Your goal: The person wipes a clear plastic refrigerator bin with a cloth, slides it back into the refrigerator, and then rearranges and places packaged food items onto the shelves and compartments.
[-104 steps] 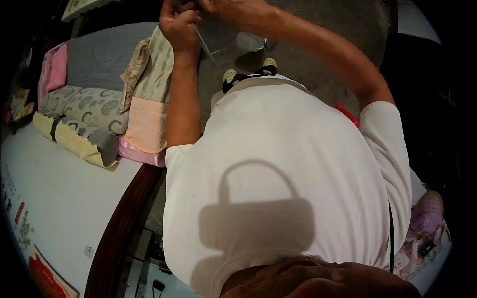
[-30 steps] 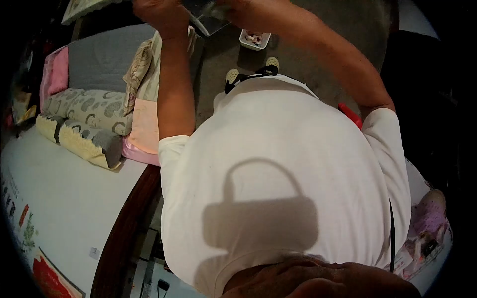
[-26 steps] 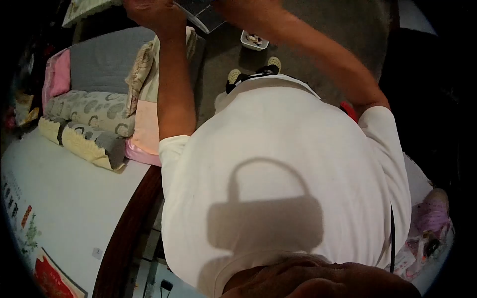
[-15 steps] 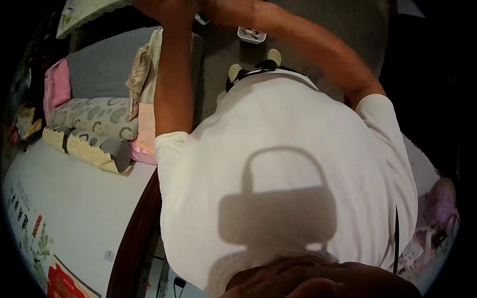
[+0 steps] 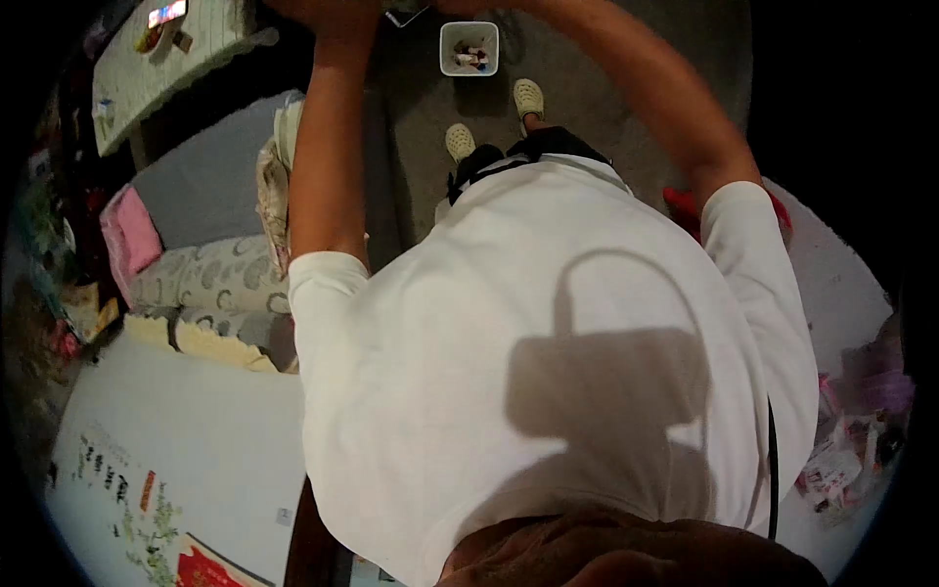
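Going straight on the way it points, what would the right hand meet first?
Probably the pale-edged object, if not touching it already, with the left hand beyond. The right hand is mostly cut off by the top edge, so its direction and depth are uncertain.

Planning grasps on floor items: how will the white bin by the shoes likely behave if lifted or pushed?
The white bin likely stays stiff: its squarish rim looks even. Probably light, with just small scraps visible inside. It's open-topped, so those scraps could spill if it tips.
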Demonstrator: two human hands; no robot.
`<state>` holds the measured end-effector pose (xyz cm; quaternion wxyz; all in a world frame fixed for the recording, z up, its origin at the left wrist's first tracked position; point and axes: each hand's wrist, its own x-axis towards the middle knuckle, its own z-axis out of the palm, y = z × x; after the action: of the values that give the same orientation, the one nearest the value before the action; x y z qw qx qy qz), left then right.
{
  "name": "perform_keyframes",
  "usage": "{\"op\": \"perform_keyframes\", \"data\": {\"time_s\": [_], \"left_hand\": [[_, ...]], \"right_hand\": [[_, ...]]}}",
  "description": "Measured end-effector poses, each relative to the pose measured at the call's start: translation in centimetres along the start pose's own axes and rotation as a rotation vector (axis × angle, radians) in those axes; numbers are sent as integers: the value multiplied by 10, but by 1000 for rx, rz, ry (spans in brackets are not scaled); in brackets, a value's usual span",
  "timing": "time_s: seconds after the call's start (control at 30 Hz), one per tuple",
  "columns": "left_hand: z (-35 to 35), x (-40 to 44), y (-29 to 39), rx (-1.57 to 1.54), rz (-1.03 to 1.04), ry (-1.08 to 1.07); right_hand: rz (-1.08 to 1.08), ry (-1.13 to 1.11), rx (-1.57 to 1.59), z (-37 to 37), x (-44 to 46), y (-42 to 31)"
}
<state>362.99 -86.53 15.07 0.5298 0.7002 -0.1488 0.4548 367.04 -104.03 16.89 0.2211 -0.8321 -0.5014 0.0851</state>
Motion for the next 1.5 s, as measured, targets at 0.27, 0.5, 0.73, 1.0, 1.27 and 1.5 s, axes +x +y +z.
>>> {"op": "perform_keyframes", "data": {"time_s": [0.27, 0.5, 0.73, 1.0, 1.27, 1.5], "left_hand": [[16, 17, -38, -64, -94, 62], [29, 29, -22, -36, -81, 126], [13, 48, -20, 112, 35, 27], [-20, 67, -30, -10, 18, 67], [-52, 86, -39, -66, 88, 113], [-52, 77, -32, -12, 91, 111]], "right_hand": [[-173, 344, 328, -11, -40, 64], [-59, 136, 74, -13, 14, 60], [-158, 168, -246, 14, 74, 52], [-62, 263, 37, -5, 75, 18], [-252, 990, -512, 12, 98, -7], [-215, 475, -240, 24, 117, -21]]}}
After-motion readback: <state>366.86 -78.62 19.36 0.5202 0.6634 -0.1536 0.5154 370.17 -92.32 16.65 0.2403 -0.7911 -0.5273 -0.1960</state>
